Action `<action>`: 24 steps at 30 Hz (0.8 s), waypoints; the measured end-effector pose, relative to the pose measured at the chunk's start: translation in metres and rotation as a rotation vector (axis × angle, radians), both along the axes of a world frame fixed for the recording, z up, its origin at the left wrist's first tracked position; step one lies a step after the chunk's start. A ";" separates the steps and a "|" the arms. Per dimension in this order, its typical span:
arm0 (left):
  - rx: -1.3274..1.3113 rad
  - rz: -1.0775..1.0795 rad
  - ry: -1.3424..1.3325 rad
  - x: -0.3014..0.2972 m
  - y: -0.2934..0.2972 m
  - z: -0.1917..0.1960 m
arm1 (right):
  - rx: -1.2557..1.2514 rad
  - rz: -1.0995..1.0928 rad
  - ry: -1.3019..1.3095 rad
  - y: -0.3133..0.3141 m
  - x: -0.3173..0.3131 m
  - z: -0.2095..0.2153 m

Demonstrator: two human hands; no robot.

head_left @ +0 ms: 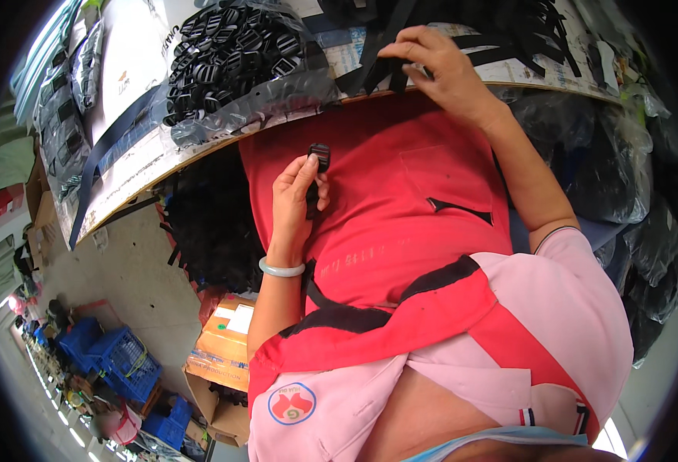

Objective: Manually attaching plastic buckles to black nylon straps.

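My left hand [299,189], with a pale bracelet at the wrist, pinches a small black plastic strap buckle [320,156] between thumb and fingers, in front of the red apron [377,185]. Over the table's edge, my right hand [447,77] has its fingers curled around a black webbing strap [397,75]; the exact grip is partly hidden. More black straps [501,50] lie spread beyond and beside it. A heap of black buckles [231,54] sits in an opened clear plastic bag [297,92] on the table, to the left.
The worktable [142,173] has a curved-looking near edge, with a dark strap [96,165] hanging over it at left. Below stand an open cardboard box [223,354] and blue plastic crates [127,358]. Plastic-wrapped black bundles [612,165] are piled at right.
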State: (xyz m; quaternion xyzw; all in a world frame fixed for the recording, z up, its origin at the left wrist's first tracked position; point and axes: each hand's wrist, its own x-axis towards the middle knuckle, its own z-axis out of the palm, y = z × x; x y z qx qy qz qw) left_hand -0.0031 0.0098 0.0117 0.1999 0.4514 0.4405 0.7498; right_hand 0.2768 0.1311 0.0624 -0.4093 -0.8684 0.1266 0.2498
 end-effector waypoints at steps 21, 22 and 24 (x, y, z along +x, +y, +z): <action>0.191 0.098 0.183 0.015 0.000 0.028 | -1.350 -0.122 0.628 -0.087 -0.067 0.029; 0.181 0.106 0.189 0.015 -0.001 0.025 | -1.362 -0.114 0.627 -0.088 -0.067 0.024; 0.275 0.104 0.259 0.014 -0.002 0.022 | -1.412 -0.190 0.678 -0.088 -0.067 0.016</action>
